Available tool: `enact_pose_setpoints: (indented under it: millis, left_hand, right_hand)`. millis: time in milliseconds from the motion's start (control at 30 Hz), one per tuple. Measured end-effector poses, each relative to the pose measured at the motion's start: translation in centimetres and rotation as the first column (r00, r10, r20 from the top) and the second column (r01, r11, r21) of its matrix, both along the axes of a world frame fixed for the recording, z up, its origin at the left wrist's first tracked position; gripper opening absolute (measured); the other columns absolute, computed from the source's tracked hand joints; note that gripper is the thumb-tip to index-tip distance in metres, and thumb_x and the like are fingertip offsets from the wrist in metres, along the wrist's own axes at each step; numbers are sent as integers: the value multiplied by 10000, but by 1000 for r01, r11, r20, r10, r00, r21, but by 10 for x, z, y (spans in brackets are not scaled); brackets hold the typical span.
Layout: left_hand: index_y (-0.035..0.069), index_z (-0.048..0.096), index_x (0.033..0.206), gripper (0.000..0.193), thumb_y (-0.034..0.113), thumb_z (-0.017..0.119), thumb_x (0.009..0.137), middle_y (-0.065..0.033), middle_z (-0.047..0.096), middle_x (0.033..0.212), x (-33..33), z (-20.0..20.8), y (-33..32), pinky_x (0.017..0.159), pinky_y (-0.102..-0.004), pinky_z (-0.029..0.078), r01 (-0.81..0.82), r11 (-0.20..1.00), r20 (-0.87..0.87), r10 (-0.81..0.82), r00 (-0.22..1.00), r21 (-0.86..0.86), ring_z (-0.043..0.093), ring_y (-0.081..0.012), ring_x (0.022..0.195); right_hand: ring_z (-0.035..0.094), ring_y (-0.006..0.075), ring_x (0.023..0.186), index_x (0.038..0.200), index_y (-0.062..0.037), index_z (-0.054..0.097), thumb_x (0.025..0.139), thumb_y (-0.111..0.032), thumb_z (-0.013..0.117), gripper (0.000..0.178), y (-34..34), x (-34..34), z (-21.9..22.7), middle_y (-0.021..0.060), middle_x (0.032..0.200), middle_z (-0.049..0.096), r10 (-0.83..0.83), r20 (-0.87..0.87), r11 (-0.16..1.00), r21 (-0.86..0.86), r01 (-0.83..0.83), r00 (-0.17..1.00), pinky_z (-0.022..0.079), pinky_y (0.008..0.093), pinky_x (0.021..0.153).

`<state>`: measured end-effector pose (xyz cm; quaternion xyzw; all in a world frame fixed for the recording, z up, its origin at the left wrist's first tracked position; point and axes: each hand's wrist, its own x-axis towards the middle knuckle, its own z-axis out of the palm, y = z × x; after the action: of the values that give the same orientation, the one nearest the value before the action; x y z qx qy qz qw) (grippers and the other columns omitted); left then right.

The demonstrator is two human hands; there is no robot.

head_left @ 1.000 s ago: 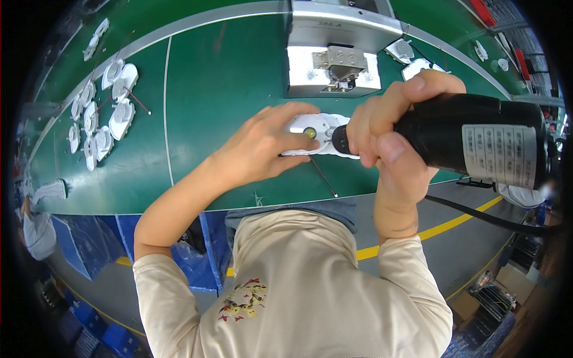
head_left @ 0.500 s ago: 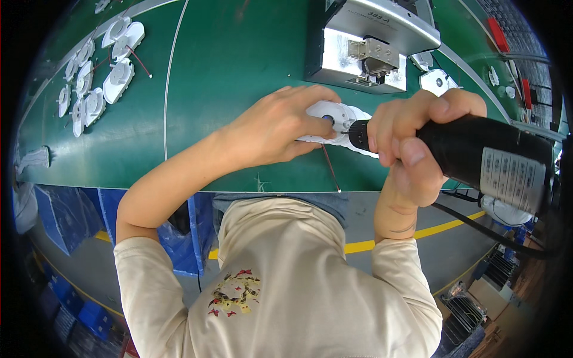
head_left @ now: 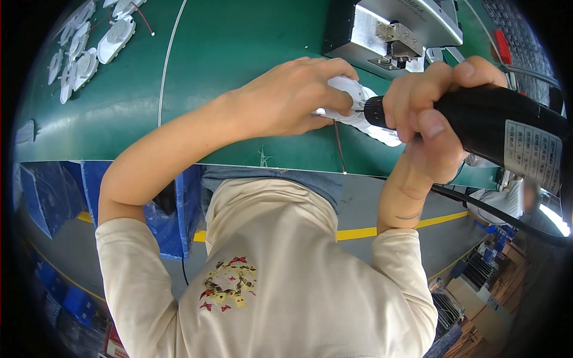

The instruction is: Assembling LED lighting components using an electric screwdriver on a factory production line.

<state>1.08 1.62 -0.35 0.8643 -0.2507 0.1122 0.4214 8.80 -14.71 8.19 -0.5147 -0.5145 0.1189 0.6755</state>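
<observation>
My right hand (head_left: pixel 427 116) is wrapped round a black electric screwdriver (head_left: pixel 486 122), which lies nearly level with its tip pointing left. That tip meets a white plastic housing (head_left: pixel 352 89) on the green worktable (head_left: pixel 239 36); whether it sits in a screw is too small to tell. With fingers and thumb curled over the housing's left end, my left hand (head_left: pixel 295 98) grips it. A thin red wire (head_left: pixel 340 149) runs from the housing toward the table's near edge. Further white pieces (head_left: pixel 382 136) lie under the screwdriver's nose, partly hidden by my right hand.
A metal machine (head_left: pixel 394 39) stands beyond my hands on the right. Several white housings (head_left: pixel 86 65), some with red wires, lie at the far left. Blue bins (head_left: pixel 48 197) stand below the table's left edge. A black cable (head_left: pixel 495 212) trails from the screwdriver side.
The whole view has shifted, so table, machine and hands appear higher. My left fingers now cover the blue spot on the housing that showed before. Both grips stay the same.
</observation>
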Motion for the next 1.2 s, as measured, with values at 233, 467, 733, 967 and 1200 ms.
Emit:
enact_pose_setpoints:
  millis: [233, 467, 733, 967, 1200]
  left_hand:
    - [139, 703, 914, 258, 74, 735, 667, -65, 539, 1190, -2, -1, -1, 847, -407, 485, -2, 1000, 19, 2, 1000, 13, 573, -298, 991]
    - [138, 705, 911, 255, 80, 736, 664, -70, 539, 1196, -5, -1, 2, 852, -410, 481, -19, 1000, -16, 19, 1000, 15, 571, -298, 999]
    - [130, 698, 898, 242, 93, 740, 662, -76, 541, 1206, -1, -3, 0, 857, -410, 479, -1, 1000, 33, 0, 999, 8, 573, -290, 1020]
    - [136, 697, 900, 245, 90, 739, 663, -75, 543, 1204, 0, -2, -3, 855, -409, 481, 2, 1000, 39, -2, 999, 11, 573, -286, 1023]
    - [125, 692, 891, 244, 81, 741, 656, -79, 549, 1198, 3, -1, -3, 831, -404, 479, 17, 1000, 7, -17, 1000, -16, 576, -288, 1004]
  right_hand:
    - [447, 130, 447, 1166, -47, 378, 782, -11, 541, 419, 0, -3, 0, 72, 657, 465, 46, -41, 999, 7, -46, 998, 392, 281, 443]
    - [444, 123, 439, 1190, -40, 350, 778, -5, 541, 456, 5, 1, -2, 63, 643, 455, 71, -27, 997, 17, -71, 997, 398, 268, 440]
    - [441, 130, 427, 1159, -64, 329, 760, 18, 531, 455, 2, 1, 0, 66, 632, 451, 119, -72, 991, 61, -115, 990, 399, 271, 439]
    - [441, 131, 427, 1157, -62, 326, 751, 9, 536, 462, -1, 0, 2, 69, 632, 453, 108, -103, 993, 67, -102, 989, 403, 274, 440]
    - [452, 132, 430, 1172, -58, 313, 763, -21, 539, 468, -2, 7, 3, 60, 635, 454, 135, -89, 989, 77, -128, 987, 408, 269, 437]
